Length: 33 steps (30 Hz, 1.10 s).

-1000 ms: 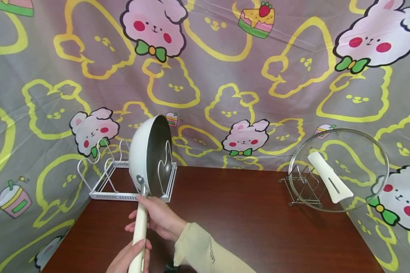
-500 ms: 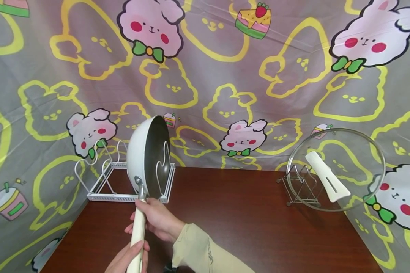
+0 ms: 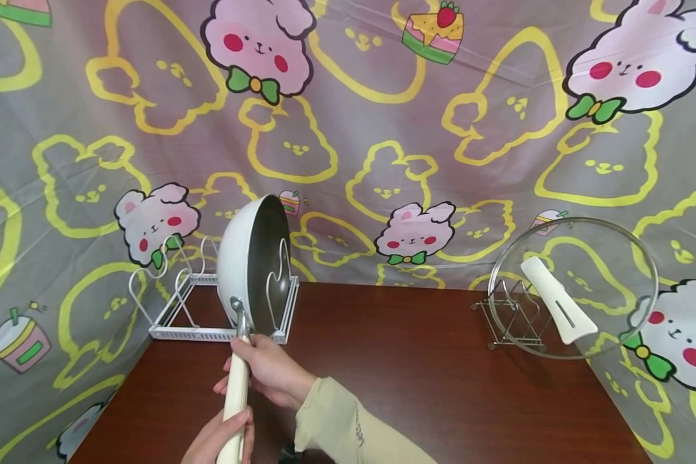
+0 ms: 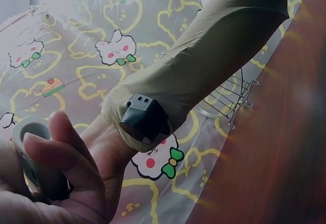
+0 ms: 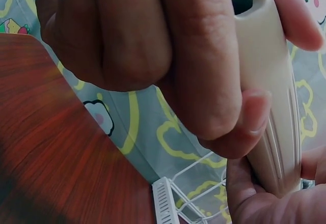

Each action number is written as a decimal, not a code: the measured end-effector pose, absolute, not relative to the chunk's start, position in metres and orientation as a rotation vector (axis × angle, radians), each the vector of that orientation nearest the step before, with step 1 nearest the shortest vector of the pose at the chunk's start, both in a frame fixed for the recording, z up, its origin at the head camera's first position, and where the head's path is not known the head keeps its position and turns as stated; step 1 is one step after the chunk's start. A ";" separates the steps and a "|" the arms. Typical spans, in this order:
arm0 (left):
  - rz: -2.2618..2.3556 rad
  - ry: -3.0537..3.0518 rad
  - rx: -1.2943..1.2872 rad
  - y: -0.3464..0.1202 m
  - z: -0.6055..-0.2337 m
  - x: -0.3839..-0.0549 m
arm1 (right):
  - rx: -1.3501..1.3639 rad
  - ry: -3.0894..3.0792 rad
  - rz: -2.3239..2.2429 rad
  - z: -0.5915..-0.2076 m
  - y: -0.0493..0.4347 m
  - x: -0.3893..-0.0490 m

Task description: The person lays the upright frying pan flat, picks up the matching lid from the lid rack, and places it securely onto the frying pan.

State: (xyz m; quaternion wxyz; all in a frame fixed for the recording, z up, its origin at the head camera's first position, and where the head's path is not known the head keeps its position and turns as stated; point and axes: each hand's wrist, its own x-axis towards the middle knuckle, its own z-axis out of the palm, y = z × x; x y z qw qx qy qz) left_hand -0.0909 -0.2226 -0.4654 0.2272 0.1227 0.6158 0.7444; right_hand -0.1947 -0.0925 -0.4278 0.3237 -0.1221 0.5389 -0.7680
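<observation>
A white wok with a dark inside stands on edge in the white wire rack at the back left of the table. One of the rack's wire dividers crosses in front of its inner face. Its long cream handle points toward me. My left hand grips the handle near its end, partly cut off by the bottom of the head view. Further up, close to the metal joint, my right hand holds the handle from the right side. The right wrist view shows fingers wrapped around the cream handle near its hole.
At the back right, a glass lid with a cream grip stands upright in a small metal rack. A patterned cloth hangs behind and beside the brown table.
</observation>
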 end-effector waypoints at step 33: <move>2.140 1.728 0.522 -0.221 -0.478 -0.092 | -0.412 1.423 -1.992 -0.430 -0.091 -0.197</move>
